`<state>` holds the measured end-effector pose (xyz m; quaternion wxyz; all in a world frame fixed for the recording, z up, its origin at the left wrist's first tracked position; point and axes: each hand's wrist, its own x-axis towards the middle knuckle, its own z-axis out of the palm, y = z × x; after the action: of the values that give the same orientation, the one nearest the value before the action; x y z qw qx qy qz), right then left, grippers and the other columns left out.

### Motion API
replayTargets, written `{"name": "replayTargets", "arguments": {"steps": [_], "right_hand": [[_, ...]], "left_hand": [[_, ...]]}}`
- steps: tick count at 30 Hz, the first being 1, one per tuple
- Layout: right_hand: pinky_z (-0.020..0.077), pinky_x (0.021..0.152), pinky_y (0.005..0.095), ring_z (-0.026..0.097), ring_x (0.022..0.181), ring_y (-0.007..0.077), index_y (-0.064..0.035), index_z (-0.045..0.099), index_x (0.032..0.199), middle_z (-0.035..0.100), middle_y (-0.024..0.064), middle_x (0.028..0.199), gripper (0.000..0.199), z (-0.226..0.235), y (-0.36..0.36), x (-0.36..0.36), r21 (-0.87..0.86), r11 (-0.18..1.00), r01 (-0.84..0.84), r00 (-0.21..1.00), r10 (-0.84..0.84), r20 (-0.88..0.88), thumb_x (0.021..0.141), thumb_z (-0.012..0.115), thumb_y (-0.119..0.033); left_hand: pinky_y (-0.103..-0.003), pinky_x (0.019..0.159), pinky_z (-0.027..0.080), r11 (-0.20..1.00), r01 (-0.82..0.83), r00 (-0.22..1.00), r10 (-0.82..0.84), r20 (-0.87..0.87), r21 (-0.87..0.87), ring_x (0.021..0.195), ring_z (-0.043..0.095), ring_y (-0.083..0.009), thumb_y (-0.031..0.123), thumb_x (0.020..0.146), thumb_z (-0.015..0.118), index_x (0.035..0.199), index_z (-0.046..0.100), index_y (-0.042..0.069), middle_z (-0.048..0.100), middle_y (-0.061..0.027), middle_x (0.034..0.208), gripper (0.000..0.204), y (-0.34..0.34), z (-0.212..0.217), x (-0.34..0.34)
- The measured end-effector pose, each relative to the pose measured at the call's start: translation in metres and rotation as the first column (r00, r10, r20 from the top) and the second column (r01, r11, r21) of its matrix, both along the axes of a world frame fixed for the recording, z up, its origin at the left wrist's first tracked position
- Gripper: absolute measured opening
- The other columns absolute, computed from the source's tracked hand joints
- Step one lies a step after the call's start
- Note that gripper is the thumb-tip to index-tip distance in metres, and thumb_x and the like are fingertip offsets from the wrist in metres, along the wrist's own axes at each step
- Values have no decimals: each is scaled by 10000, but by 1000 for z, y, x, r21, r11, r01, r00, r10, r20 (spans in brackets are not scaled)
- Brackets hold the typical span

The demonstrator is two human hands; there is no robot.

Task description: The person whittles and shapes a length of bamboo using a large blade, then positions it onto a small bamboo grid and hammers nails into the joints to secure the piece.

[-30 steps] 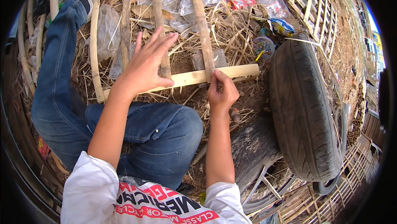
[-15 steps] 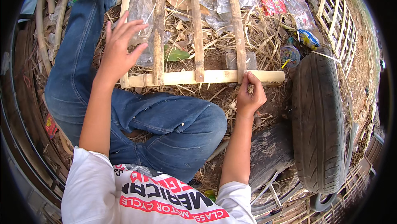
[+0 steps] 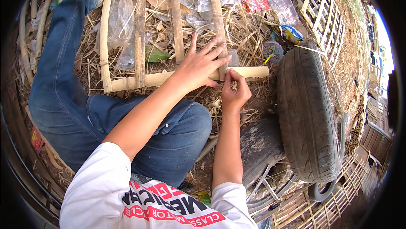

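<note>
- the left hand (image 3: 201, 65) is open, fingers spread, over the pale wooden strip (image 3: 158, 79) and across the lower part of the rightmost slat (image 3: 216, 13); its thumb points toward the right hand.
- the right hand (image 3: 236, 95) is just beside it, fingers curled closed around some small yellowish bits (image 3: 234, 86), too small to make out; thumb and fingertip meet at the strip, and i cannot tell whether they pinch anything there.
- the strip lies crosswise in front of the bent knee (image 3: 186, 123), its right end sticking out past the right hand.
- three more slats, the left one (image 3: 105, 38), the second (image 3: 141, 34) and the third (image 3: 176, 21), run away from the strip, the left one meeting its left end.
- a grey block (image 3: 232, 55) sits by the rightmost slat, near the left fingertips.
- dry straw (image 3: 245, 32), clear plastic bags (image 3: 120, 17), a red wrapper (image 3: 255, 0) and a green leaf (image 3: 157, 55) litter the ground.
- a black tire (image 3: 306, 115) stands on the right, near the strip's end.
</note>
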<state>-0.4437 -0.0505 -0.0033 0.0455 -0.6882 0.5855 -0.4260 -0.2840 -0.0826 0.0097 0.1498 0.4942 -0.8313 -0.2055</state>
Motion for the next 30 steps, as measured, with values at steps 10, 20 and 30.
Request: {"name": "replayTargets", "arguments": {"steps": [10,20,30], "right_hand": [[557,667,282,711,711,175,10,678,874,724,114,811,101,-11,5,-4,25,999,35,996,-37,85,809,750,-15],[560,676,283,717,718,187,12,680,863,722,122,806,96,-8,3,-3,15,999,35,996,-37,86,798,750,6],[562,639,330,717,742,277,-17,645,792,716,148,830,115,2,1,-6,-21,998,-58,998,58,21,764,734,51]], "left_hand": [[-689,1129,114,999,-40,999,39,-32,-34,1439,286,-209,351,604,821,1342,556,257,429,-33,1489,789,1,-5,-10],[-667,1142,100,999,-34,999,34,-26,-2,1447,265,-237,359,617,825,1386,506,213,374,-72,1520,845,2,-4,-12],[-545,1189,120,992,10,922,40,-385,126,1468,183,-310,184,655,835,1293,545,65,289,-218,1534,711,8,-17,-16]]}}
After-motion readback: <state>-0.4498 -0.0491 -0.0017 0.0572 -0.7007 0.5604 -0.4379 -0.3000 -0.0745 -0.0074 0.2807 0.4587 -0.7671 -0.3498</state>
